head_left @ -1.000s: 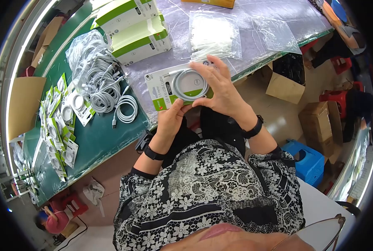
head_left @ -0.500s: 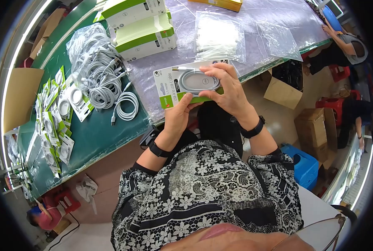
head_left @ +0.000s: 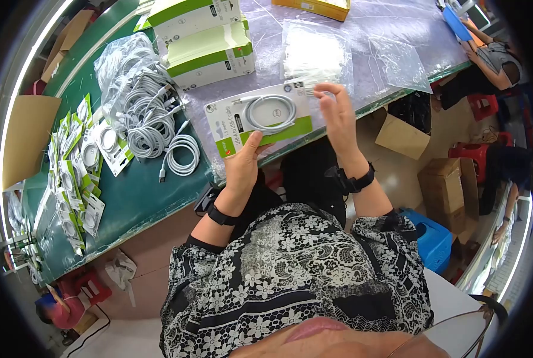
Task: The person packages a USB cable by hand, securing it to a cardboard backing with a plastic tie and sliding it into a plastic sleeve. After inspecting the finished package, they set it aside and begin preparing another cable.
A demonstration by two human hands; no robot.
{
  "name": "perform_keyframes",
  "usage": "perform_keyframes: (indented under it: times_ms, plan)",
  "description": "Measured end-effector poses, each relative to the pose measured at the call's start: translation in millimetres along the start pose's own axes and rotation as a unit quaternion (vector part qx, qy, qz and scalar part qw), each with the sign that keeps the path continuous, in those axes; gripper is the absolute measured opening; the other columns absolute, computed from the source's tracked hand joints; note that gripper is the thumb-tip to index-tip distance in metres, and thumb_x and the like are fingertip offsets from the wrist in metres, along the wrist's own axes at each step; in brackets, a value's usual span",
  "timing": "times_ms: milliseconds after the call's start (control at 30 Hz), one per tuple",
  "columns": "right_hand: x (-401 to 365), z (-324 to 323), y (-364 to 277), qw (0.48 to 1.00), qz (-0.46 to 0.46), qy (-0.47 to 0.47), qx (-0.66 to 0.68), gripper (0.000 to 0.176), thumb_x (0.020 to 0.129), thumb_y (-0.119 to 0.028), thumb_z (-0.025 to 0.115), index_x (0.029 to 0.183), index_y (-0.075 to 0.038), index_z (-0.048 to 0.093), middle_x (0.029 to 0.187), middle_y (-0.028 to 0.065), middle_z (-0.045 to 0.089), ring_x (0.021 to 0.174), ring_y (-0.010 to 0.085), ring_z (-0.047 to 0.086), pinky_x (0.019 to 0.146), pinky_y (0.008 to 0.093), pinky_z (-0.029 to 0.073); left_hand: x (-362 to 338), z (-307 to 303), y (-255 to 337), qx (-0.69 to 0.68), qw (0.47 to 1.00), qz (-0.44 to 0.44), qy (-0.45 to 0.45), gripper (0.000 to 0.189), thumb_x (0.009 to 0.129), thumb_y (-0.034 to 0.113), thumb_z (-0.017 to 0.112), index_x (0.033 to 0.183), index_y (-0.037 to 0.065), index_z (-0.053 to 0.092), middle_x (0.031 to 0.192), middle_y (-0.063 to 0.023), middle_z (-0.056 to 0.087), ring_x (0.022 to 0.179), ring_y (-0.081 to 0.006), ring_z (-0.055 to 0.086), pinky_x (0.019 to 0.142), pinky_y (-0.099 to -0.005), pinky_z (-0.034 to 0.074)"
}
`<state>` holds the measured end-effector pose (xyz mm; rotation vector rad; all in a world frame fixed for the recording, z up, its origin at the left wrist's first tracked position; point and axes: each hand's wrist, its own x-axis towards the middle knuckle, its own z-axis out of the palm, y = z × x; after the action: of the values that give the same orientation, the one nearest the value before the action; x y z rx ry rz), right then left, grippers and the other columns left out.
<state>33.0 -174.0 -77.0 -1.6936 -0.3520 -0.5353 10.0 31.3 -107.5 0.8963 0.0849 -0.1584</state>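
Note:
My left hand point(head_left: 243, 164) grips the lower left edge of a white and green cable card point(head_left: 302, 116), thumb on its front. A coiled grey cable point(head_left: 292, 113) lies on the card's face. To the right of the card is my right hand point(head_left: 340, 122), raised with its fingers apart and nothing seen in it. Beyond the card, a clear bag of white ties point(head_left: 317, 53) rests on the table. Several loose coiled cables point(head_left: 147, 119) are heaped on the left, beside a pile of carded cables point(head_left: 75, 173).
Stacked green and white boxes point(head_left: 212, 65) stand behind the card, with a yellow box point(head_left: 314, 7) at the far edge. An empty-looking plastic bag point(head_left: 401, 59) lies at the right. Cartons point(head_left: 401, 134) and a blue stool point(head_left: 426, 241) are on the floor; people sit farther off.
My right hand has let go of the card and moved right, its fingers now apart. The card, still in my left hand, has shifted left and shows more of its face.

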Motion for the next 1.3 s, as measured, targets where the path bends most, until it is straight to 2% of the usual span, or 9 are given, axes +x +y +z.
perform_keyframes:
  times_ms: [100,233,367,667,833,933,1000,1167,1300]
  plan:
    - [9,-1,-13,0.989,0.138,-0.035,-0.044,0.045,0.082,-0.007,0.063,0.124,-0.002,0.049,0.126,0.0125,0.046,0.116,0.0234,0.047,0.093,0.0372,0.045,-7,3,8,0.058,0.997,0.056,-0.001,0.030,0.089,0.003,0.060,0.118,0.002,0.053,0.109,-0.0067,0.061,0.095,-0.0168,0.062,0.079,-0.0319,0.055]
    - [22,29,-35,0.982,0.155,-0.070,-0.078,0.042,0.077,-0.002,0.060,0.118,-0.001,0.051,0.123,0.0132,0.047,0.112,0.0275,0.050,0.091,0.0394,0.046,-11,2,9,0.160,0.983,0.089,0.027,0.028,0.087,0.004,0.065,0.114,0.003,0.058,0.105,-0.0045,0.063,0.092,-0.0123,0.060,0.076,-0.0263,0.051]
    - [28,55,-33,0.963,-0.013,-0.036,-0.266,0.041,0.071,0.001,0.057,0.112,-0.001,0.052,0.114,0.0154,0.051,0.105,0.0329,0.053,0.088,0.0391,0.046,-10,9,13,0.186,0.975,0.114,0.043,0.026,0.085,0.006,0.068,0.109,0.002,0.060,0.101,-0.0029,0.064,0.088,-0.0099,0.060,0.073,-0.0238,0.049]
    - [28,63,-17,0.946,-0.024,-0.073,-0.314,0.042,0.067,0.004,0.054,0.109,0.000,0.050,0.108,0.0191,0.052,0.101,0.0374,0.052,0.088,0.0391,0.045,-12,0,14,0.295,0.936,0.190,0.030,0.020,0.086,0.008,0.067,0.105,0.002,0.061,0.094,-0.0029,0.066,0.081,-0.0102,0.061,0.069,-0.0232,0.048]
    - [29,57,-22,0.952,-0.015,-0.094,-0.290,0.040,0.075,0.002,0.057,0.115,0.000,0.050,0.113,0.0168,0.053,0.106,0.0327,0.053,0.089,0.0384,0.045,-10,-8,12,0.348,0.913,0.211,0.022,0.024,0.088,0.007,0.064,0.110,0.003,0.059,0.100,-0.0050,0.064,0.086,-0.0129,0.062,0.072,-0.0251,0.051]
    - [39,46,-25,0.971,0.005,-0.109,-0.214,0.038,0.082,-0.001,0.058,0.119,0.000,0.049,0.117,0.0158,0.052,0.110,0.0287,0.053,0.089,0.0369,0.046,1,-12,19,-0.021,0.997,0.024,0.066,0.033,0.088,0.003,0.061,0.120,0.004,0.052,0.109,-0.0073,0.061,0.093,-0.0175,0.063,0.077,-0.0305,0.055]
    - [52,32,-19,0.984,0.092,-0.036,-0.149,0.036,0.088,-0.006,0.060,0.122,0.000,0.049,0.116,0.0142,0.055,0.106,0.0245,0.056,0.085,0.0344,0.048,2,-21,26,-0.036,0.998,0.029,0.050,0.036,0.088,0.001,0.060,0.122,0.004,0.050,0.112,-0.0077,0.060,0.095,-0.0187,0.063,0.079,-0.0326,0.055]
    - [83,18,7,0.985,0.171,-0.020,-0.007,0.027,0.088,-0.010,0.061,0.113,-0.002,0.056,0.106,0.0110,0.060,0.093,0.0210,0.061,0.077,0.0329,0.050,-2,-44,45,-0.082,0.994,0.053,0.046,0.042,0.089,-0.001,0.056,0.129,0.005,0.044,0.119,-0.0089,0.057,0.101,-0.0216,0.062,0.082,-0.0373,0.057]
    - [95,5,0,0.960,0.087,-0.046,-0.262,0.017,0.085,-0.010,0.063,0.100,-0.004,0.062,0.099,0.0090,0.064,0.081,0.0230,0.064,0.070,0.0343,0.050,-12,-64,79,-0.074,0.988,0.116,0.074,0.043,0.091,-0.001,0.053,0.132,0.006,0.042,0.122,-0.0094,0.056,0.103,-0.0222,0.062,0.083,-0.0377,0.057]
